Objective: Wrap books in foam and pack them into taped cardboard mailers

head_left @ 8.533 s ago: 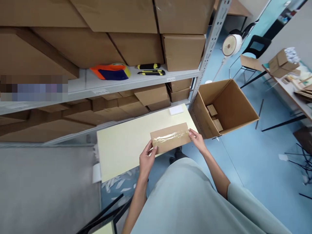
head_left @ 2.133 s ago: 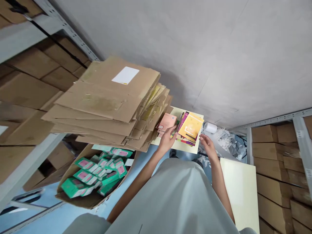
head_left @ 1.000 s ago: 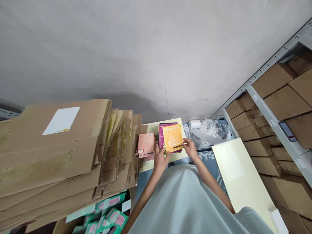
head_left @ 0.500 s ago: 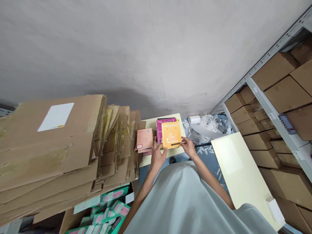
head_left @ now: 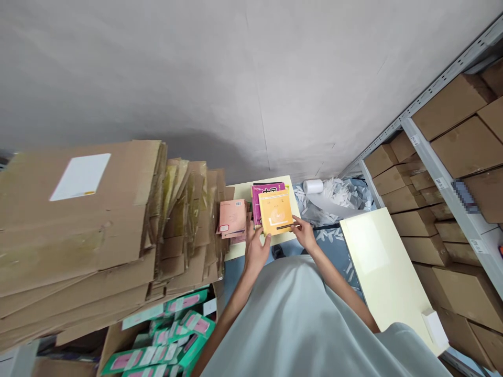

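A yellow book is tilted slightly over a stack with a purple book showing behind it. My left hand is at the yellow book's lower left corner, thumb near its bottom edge, the other fingers partly hidden. At the lower right corner, my right hand pinches the same book. Just left of my left hand lies a pile topped by a salmon-pink book. Both piles rest on a pale yellow table.
Flattened cardboard boxes are stacked high on the left, above an open carton of green-and-pink packs. A white roll and paper scraps lie behind right. Another pale table and shelves of cartons stand right.
The yellow book has turned slightly, its top now tipped to the left, uncovering more of the purple cover. Both hands stay at its lower corners. The view has shifted a little.
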### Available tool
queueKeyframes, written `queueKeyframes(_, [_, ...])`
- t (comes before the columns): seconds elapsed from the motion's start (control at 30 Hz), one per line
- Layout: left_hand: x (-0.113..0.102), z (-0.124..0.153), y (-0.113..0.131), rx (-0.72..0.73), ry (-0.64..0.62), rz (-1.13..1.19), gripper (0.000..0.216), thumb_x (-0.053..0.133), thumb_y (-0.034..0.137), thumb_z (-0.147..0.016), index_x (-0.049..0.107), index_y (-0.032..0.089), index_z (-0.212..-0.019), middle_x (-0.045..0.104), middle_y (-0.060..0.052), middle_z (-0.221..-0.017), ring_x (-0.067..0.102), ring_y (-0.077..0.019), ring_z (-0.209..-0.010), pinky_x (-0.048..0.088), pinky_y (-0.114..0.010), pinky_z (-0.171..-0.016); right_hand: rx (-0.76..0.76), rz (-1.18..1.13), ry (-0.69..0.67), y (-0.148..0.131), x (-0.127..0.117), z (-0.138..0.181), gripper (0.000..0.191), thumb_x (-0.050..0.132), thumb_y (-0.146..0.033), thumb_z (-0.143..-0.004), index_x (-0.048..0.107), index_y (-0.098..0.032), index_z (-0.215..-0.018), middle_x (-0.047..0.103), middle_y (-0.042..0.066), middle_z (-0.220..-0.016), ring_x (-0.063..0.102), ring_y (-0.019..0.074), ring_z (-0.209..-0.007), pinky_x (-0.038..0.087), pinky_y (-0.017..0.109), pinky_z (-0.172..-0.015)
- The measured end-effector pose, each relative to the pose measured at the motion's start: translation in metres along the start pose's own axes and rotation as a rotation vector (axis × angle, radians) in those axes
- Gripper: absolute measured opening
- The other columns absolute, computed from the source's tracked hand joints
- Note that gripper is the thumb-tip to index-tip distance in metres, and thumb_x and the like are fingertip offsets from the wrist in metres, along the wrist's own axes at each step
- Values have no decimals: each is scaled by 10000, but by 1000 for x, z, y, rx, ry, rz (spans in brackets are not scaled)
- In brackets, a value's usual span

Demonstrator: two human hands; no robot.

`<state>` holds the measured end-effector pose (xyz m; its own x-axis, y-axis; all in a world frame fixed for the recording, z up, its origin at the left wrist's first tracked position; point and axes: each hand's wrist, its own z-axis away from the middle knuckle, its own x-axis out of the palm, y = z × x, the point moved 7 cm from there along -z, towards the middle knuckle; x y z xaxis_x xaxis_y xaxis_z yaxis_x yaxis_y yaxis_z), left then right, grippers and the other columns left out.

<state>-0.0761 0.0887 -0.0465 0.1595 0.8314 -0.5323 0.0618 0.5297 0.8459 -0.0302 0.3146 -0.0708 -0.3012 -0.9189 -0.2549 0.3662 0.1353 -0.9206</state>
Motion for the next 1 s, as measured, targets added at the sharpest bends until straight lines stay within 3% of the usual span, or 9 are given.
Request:
queueKeyframes(0.13, [2, 4, 4, 17, -28, 44, 307, 611, 381, -977, 725, 219, -1211, 578, -164, -1595, 400, -341, -1618, 451, -541, -1262, 14, -5, 6, 3, -2, 2, 469, 654, -208, -911, 767, -203, -1366, 831, 82, -1032, 776, 201, -791, 647, 342, -784])
queueKeyframes(0.27, [4, 4, 2, -36, -38, 148, 348, 601, 400, -972, 735, 213, -1232, 646, -171, -1517, 594, -344, -1447, 622, -493, -1034, 35, -35, 13, 8, -3, 5, 477, 644, -218, -909, 760, -196, -1372, 822, 71, -1023, 788, 192, -780, 624, 300, -726])
queueKeyframes(0.4, [2, 2, 4, -79, -2, 214, 352, 587, 405, -976, 751, 206, -1215, 710, -161, -1407, 683, -315, -1297, 659, -441, -918, 33, -62, 8, 10, -2, 8, 482, 678, -280, -915, 752, -198, -1384, 815, 62, -996, 790, 191, -771, 610, 280, -694])
queueKeyframes(0.7, [-5, -5, 6, -104, 0, 228, 372, 601, 406, -965, 756, 202, -1235, 723, -152, -1392, 700, -291, -1248, 648, -402, -922, 39, -70, -14, 7, 1, 10, 506, 678, -265, -905, 743, -224, -1406, 802, 49, -1007, 786, 187, -775, 628, 305, -755])
queueKeyframes(0.87, [-4, -9, -8, -186, 7, 265, 428, 649, 443, -928, 726, 187, -1263, 758, -152, -1294, 748, -246, -1019, 641, -393, -884, 50, -81, -24, 7, 2, 11, 544, 635, -244, -890, 736, -197, -1423, 784, 45, -983, 765, 177, -762, 613, 306, -781])
queueKeyframes(1.0, [-5, -13, -14, -254, 12, 351, 490, 699, 457, -878, 720, 168, -1272, 782, -143, -1185, 751, -246, -982, 633, -407, -904, 28, -96, -51, 3, 0, 12, 546, 632, -254, -876, 749, -189, -1406, 777, 42, -962, 727, 170, -756, 590, 298, -759])
